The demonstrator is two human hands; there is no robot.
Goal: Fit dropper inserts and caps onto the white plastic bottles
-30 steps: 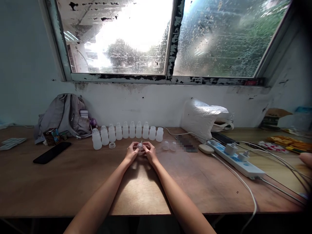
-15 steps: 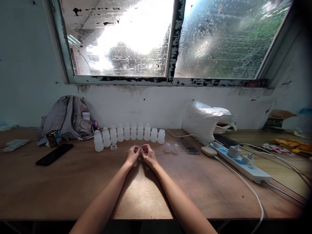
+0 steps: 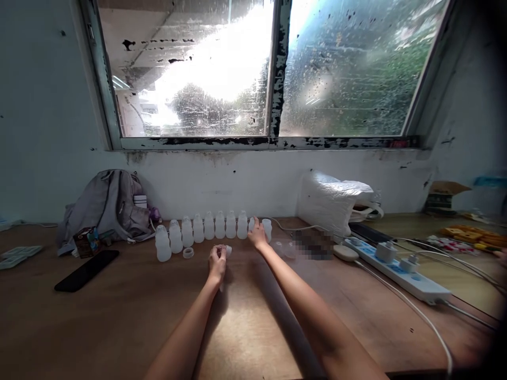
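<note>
A row of several translucent white baby bottles (image 3: 209,226) stands upright along the back of the table, most with clear domed caps on. Left of the row's middle, my left hand (image 3: 217,259) is closed on a small clear bottle cap (image 3: 228,250), held just above the table; what else is inside the fingers is hidden. My right hand (image 3: 257,234) reaches to the right end of the row, its fingers around an uncapped bottle (image 3: 251,224) that it partly covers. Another uncapped bottle (image 3: 267,229) stands beside it. A loose white ring (image 3: 188,253) lies before the row.
Clear domed pieces (image 3: 289,250) lie right of my right hand. Further right are a white round device (image 3: 345,253), a power strip (image 3: 412,279) with cables, and a white padded bag (image 3: 322,203). A black phone (image 3: 87,270) and a grey backpack (image 3: 105,216) are at left.
My hands were together over a small clear piece. My right hand has parted from the left and moved forward and right to a bottle. The view has tilted up slightly.
</note>
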